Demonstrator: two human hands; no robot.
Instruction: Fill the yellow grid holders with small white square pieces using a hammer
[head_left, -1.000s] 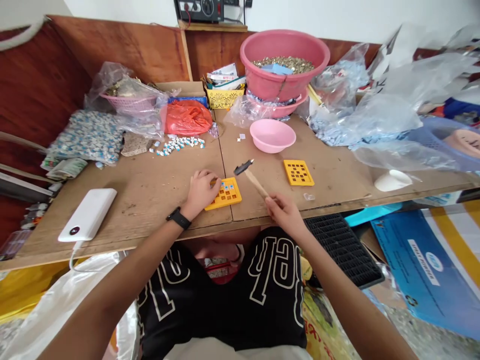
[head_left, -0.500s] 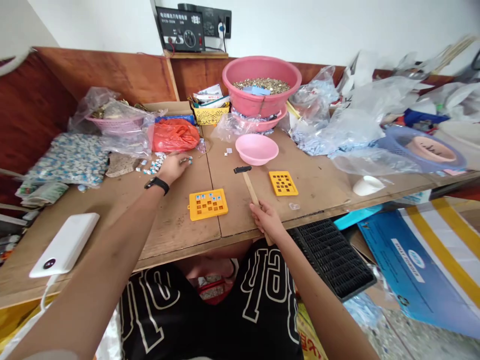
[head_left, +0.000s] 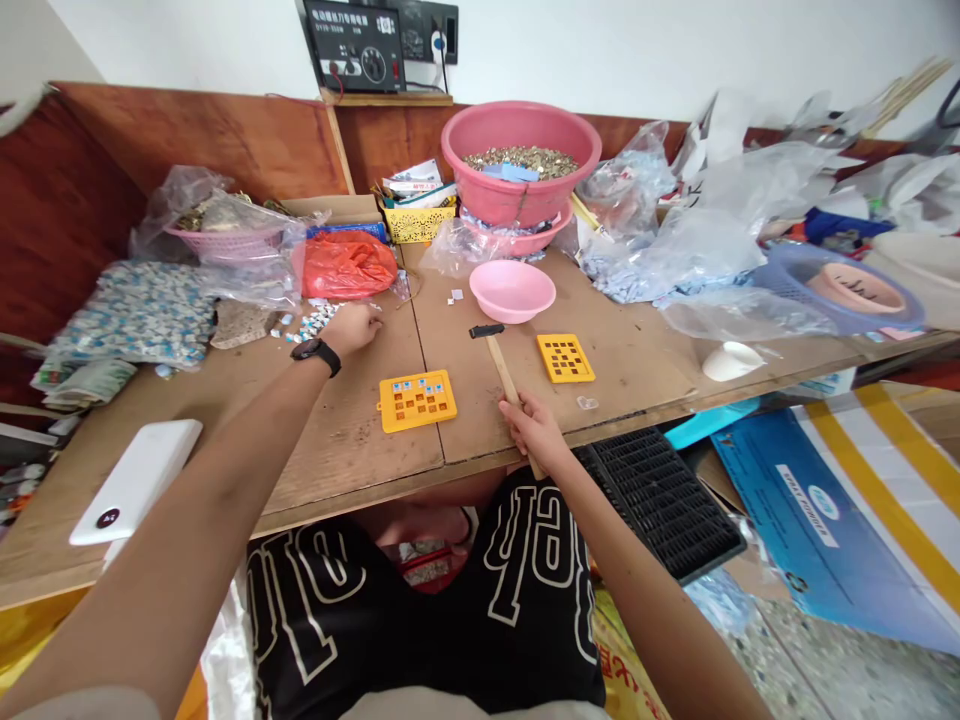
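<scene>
Moved since the earlier frame: the left hand point(head_left: 352, 330) has gone from the orange grid tray point(head_left: 417, 401) to the small blue-and-white tiles point(head_left: 316, 323), up and left of that tray. Its fingers are drawn together over the tiles; whether they pinch one, cannot tell. Tiles: tiny, light, likely slippery, best taken by the edges. Tray: stiff plastic, some cells filled, lying flat on the plywood table point(head_left: 352, 450). Right of the tray, the right hand point(head_left: 536, 432) is clamped around the lower wooden handle of a small hammer point(head_left: 501, 370), its metal head raised off the table; it should handle light and rigid, held low on the shaft. Further right of the tray: a second, unfilled yellow grid tray point(head_left: 565, 358). Beyond it: a pink basin point(head_left: 512, 291) and plastic bags point(head_left: 660, 225).
</scene>
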